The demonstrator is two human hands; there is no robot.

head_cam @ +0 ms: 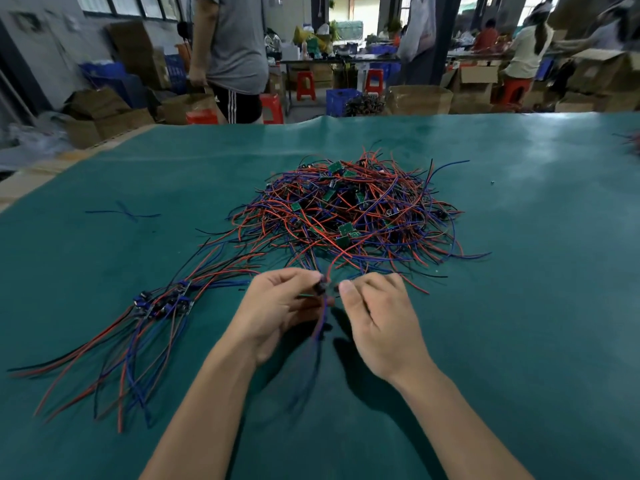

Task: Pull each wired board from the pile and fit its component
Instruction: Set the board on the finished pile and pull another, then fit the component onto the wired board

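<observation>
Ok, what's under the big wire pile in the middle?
The pile lies directly on the green mat. Small green boards show among the red, blue and black wires on top. Whatever sits deeper or underneath is covered by the tangle.

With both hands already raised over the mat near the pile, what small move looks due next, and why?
Probably press the small black component home on the wired board: the left hand holds it, its wires hanging down, and the right hand pinches beside it. Then it likely joins the finished bundle at the left.
</observation>
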